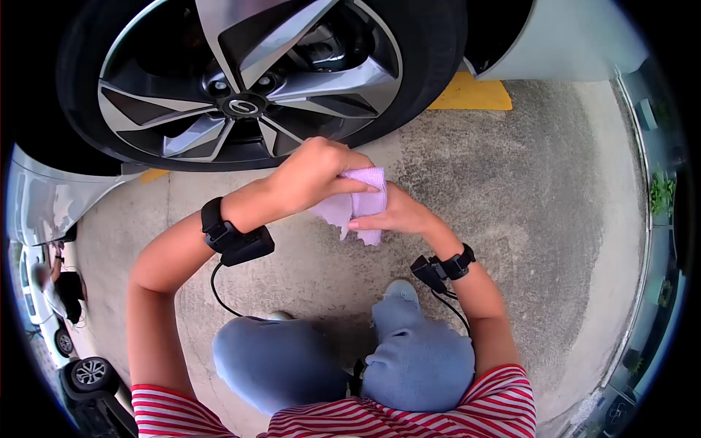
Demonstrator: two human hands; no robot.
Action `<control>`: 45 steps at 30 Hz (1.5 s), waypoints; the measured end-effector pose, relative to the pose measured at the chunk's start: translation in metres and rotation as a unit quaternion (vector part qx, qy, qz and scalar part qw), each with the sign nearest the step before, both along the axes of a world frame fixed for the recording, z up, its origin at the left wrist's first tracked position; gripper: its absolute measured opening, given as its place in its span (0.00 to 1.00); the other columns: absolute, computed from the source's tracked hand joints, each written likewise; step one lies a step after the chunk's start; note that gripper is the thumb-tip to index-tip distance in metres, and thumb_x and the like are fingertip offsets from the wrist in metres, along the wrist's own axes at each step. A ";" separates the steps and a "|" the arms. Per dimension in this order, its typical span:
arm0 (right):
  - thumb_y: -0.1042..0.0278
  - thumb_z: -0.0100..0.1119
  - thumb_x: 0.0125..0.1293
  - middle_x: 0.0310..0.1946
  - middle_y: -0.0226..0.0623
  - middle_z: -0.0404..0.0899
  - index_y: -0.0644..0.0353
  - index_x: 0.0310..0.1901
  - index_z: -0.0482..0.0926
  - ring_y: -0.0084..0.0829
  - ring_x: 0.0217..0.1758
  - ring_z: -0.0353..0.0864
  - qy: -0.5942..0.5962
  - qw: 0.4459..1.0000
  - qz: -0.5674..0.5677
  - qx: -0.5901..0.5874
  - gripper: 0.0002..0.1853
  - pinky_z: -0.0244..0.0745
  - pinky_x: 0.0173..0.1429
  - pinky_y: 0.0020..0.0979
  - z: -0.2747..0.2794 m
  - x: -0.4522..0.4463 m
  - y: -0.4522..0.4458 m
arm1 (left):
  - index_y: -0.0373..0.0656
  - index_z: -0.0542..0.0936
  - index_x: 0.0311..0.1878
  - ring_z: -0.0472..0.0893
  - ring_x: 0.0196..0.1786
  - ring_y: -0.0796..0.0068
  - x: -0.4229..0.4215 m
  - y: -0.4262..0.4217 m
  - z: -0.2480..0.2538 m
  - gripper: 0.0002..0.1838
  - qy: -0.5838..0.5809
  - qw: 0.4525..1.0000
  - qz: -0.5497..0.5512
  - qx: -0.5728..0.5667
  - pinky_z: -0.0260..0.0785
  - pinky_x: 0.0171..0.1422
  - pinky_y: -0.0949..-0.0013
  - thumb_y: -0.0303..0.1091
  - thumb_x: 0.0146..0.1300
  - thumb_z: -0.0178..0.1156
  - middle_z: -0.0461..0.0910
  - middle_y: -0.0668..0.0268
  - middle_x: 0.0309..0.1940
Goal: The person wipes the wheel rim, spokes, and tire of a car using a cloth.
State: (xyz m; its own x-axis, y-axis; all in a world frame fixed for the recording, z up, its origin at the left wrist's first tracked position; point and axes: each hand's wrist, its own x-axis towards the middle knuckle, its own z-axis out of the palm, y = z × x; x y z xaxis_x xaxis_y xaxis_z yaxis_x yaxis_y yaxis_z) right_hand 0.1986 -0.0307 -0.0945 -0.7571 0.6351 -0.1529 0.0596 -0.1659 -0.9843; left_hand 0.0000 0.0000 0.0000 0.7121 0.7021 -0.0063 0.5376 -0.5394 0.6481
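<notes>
A folded pink-purple cloth (369, 198) is held between both hands in front of a car wheel. My left hand (318, 173) grips its upper edge, with the fingers closed over it. On the right, my right hand (398, 209) pinches the cloth lower down, thumb across its front; part of this hand is hidden behind the cloth. Just above the hands is the wheel's silver and black rim (243, 106), set in a black tyre (432, 62). No contact between cloth and wheel can be made out.
Yellow paint (473, 93) marks the concrete floor (504, 190) beside the tyre. My bent knees (281, 361) are below the hands. At the far left are another person (60, 285) and parked cars (91, 374). A kerb (644, 219) and plants (662, 193) line the right.
</notes>
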 end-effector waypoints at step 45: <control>0.76 0.59 0.56 0.53 0.45 0.81 0.71 0.44 0.82 0.41 0.59 0.79 0.156 0.515 -0.294 0.790 0.13 0.73 0.66 0.40 0.209 -0.336 0.086 | 0.36 0.75 0.60 0.70 0.68 0.46 -0.251 -0.009 0.085 0.30 -0.071 0.692 0.317 0.645 0.64 0.71 0.54 0.08 0.52 0.50 0.69 0.44 0.65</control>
